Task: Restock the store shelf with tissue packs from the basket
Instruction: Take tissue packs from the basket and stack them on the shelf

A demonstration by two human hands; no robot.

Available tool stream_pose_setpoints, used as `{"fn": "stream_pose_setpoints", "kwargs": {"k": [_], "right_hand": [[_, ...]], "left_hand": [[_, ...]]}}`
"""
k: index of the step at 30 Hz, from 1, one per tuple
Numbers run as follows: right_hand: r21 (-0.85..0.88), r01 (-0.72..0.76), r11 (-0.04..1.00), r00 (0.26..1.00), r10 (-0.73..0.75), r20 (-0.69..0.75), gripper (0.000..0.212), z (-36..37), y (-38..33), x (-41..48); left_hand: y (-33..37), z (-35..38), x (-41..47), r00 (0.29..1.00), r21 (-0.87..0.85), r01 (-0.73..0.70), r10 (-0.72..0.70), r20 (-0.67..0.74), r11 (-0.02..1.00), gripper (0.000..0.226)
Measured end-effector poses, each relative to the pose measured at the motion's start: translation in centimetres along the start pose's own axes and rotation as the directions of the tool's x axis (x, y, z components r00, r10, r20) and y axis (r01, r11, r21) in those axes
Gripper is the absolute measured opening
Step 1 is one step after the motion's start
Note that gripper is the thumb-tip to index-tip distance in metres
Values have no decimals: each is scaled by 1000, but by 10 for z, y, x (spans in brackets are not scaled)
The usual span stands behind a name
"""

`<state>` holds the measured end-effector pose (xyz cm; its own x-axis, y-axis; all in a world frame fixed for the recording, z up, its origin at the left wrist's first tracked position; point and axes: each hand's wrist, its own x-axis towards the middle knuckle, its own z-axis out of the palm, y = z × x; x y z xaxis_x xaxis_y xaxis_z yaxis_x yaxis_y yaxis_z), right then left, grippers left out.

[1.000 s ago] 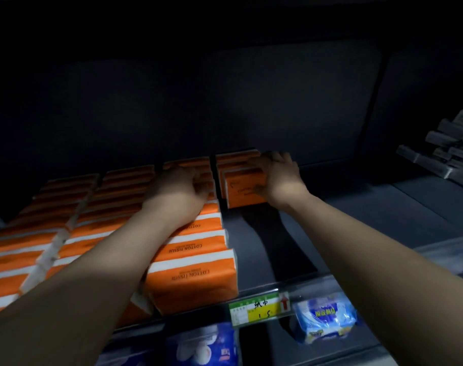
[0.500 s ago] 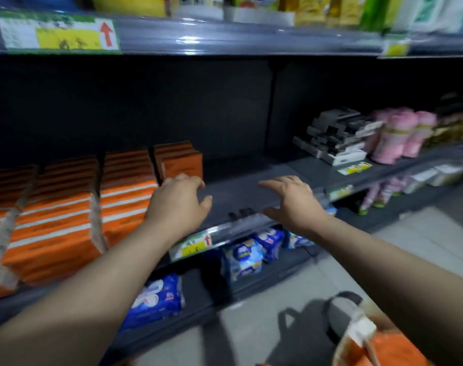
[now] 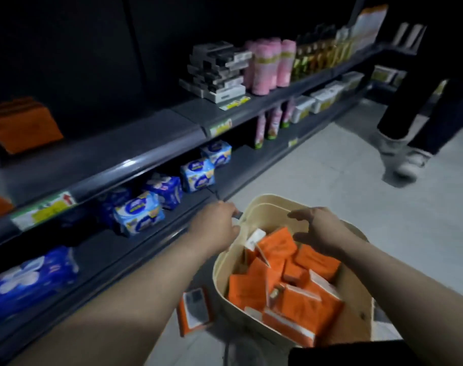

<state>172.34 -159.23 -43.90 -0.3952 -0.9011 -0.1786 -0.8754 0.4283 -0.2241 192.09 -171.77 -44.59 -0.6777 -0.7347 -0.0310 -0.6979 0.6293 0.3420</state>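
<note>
A beige basket (image 3: pixel 357 315) stands on the floor at the lower right, filled with several orange tissue packs (image 3: pixel 276 247). My left hand (image 3: pixel 216 223) hovers at the basket's left rim, fingers loosely curled and holding nothing. My right hand (image 3: pixel 317 227) is spread open just above the packs, apart from them. One orange pack (image 3: pixel 196 310) lies on the floor left of the basket. Stocked orange packs (image 3: pixel 24 122) sit at the far left of the grey shelf (image 3: pixel 135 151), whose middle stretch is bare.
Blue wrapped packs (image 3: pixel 138 212) fill the lower shelf. Black and white boxes (image 3: pixel 217 70) and pink bottles (image 3: pixel 268 62) stand further right on the shelf. Another person's legs and shoes (image 3: pixel 407 154) are on the pale floor at the right.
My view has dropped from the shelf to the basket. Both hands have come away from the shelf, empty, and now hover over the basket.
</note>
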Motion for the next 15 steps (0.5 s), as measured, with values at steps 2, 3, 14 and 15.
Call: {"fn": "stream_pose_setpoints", "kwargs": {"k": [2, 3, 14, 15], "right_hand": [[-23, -18, 1000, 998, 19, 66, 56, 12, 18, 0], [-23, -32, 999, 995, 34, 96, 56, 17, 26, 2], [-34, 21, 999, 963, -11, 270, 50, 73, 75, 36], [-23, 13, 1000, 956, -6, 293, 51, 77, 80, 38]], "left_hand": [[8, 31, 9, 994, -2, -36, 36, 108, 999, 36], [11, 47, 13, 986, -2, -41, 41, 162, 999, 37], [7, 177, 43, 801, 165, -138, 12, 599, 977, 42], [7, 186, 43, 791, 172, -151, 15, 612, 974, 45]]}}
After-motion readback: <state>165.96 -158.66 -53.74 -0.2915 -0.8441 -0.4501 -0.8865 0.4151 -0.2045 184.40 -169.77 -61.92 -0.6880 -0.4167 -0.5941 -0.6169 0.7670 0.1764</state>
